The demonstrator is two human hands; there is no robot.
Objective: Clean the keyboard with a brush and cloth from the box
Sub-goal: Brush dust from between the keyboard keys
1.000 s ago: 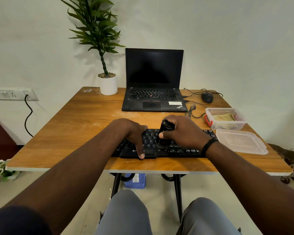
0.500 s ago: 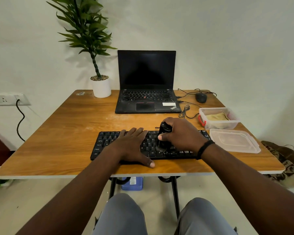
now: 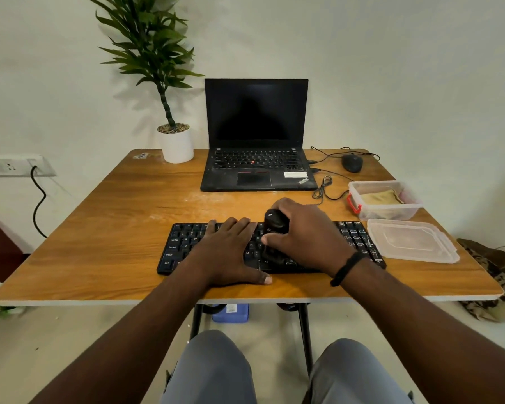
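A black keyboard (image 3: 184, 243) lies near the front edge of the wooden table (image 3: 105, 228). My left hand (image 3: 231, 252) rests flat on its middle keys, fingers straight, thumb on the table in front. My right hand (image 3: 306, 234) grips a black brush (image 3: 275, 223) by its thick handle, with the bristle end down on the keys. At the right stands an open clear plastic box (image 3: 359, 205) with a red latch, holding a tan cloth (image 3: 382, 197).
The box's clear lid (image 3: 411, 240) lies right of the keyboard. An open black laptop (image 3: 257, 158) sits at the back centre, a potted plant (image 3: 175, 141) to its left, a black mouse (image 3: 352, 162) with cables to its right.
The view shifted left and back. My left hand went from curled at the keyboard's front edge to lying flat on the keys. The brush stayed on the middle keys.
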